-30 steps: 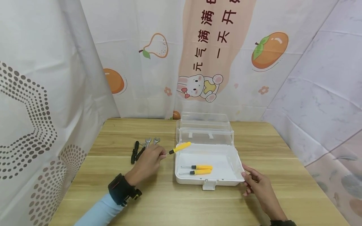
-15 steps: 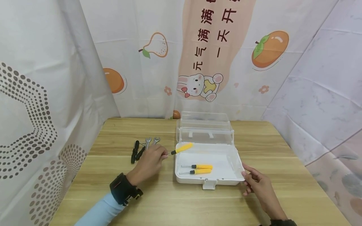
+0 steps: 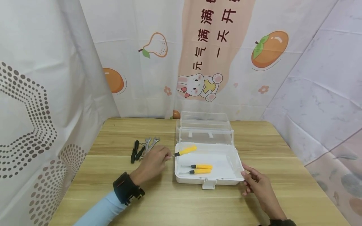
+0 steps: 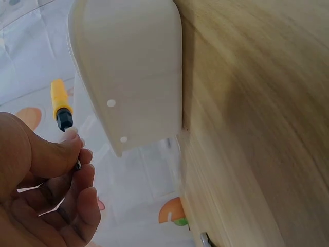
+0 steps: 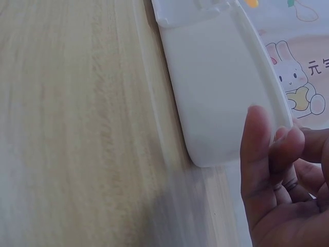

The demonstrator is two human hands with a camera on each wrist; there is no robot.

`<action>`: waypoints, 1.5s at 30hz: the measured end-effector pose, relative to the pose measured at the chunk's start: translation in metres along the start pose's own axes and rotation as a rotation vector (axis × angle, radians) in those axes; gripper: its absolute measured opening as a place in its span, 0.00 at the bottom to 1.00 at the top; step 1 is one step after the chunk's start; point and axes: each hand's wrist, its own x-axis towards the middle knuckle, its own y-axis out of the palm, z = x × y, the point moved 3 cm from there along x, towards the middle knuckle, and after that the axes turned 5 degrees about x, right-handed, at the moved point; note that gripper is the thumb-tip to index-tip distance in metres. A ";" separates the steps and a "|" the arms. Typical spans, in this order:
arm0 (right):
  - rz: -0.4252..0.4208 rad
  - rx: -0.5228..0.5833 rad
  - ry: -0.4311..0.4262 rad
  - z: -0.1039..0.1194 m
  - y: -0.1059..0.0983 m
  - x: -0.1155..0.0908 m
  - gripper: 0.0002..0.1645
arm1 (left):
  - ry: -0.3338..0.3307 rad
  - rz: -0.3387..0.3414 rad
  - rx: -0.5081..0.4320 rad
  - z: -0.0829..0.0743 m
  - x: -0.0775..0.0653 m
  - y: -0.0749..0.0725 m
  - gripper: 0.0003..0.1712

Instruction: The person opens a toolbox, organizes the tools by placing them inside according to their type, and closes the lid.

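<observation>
My left hand [image 3: 154,160] pinches a yellow-handled screwdriver [image 3: 188,150] by its thin metal shaft. In the head view the handle points right and overlaps the left part of an open white toolbox [image 3: 223,157]. The left wrist view shows the screwdriver's black collar and yellow handle [image 4: 60,98] beyond the thumb, beside the box's side wall. Two more yellow-handled screwdrivers [image 3: 202,171] lie side by side inside the box. My right hand [image 3: 258,183] grips the box's front right corner; in the right wrist view its fingers [image 5: 257,134] are curled at the rim.
The clear lid [image 3: 205,125] is tipped back behind the box, and a white latch [image 3: 208,184] hangs at the front. Left of the box lie several black-handled tools [image 3: 136,152] and silver wrenches [image 3: 155,141], partly behind my left hand. A printed curtain [image 3: 135,94] stands behind the table.
My left hand has moved slightly right with the screwdriver, bringing its handle farther over the box. More of the wrenches shows. My right hand stays at the corner.
</observation>
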 end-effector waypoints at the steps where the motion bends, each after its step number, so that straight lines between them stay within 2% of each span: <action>1: 0.000 0.001 0.000 0.000 0.000 0.000 0.34 | 0.005 -0.003 0.002 -0.001 0.000 0.000 0.07; 10: 0.001 0.011 -0.007 0.001 0.000 0.000 0.34 | 0.005 0.014 -0.014 -0.003 0.004 0.000 0.06; 30: -0.005 0.018 0.023 -0.001 0.000 0.000 0.35 | 0.054 0.030 -0.021 -0.017 0.014 0.006 0.05; 41: -0.003 0.025 0.006 -0.002 -0.001 0.000 0.35 | 0.077 0.072 0.003 -0.025 0.019 0.012 0.03; 45: -0.007 0.037 0.006 -0.003 0.001 0.000 0.35 | 0.096 0.065 0.024 -0.029 0.019 0.015 0.03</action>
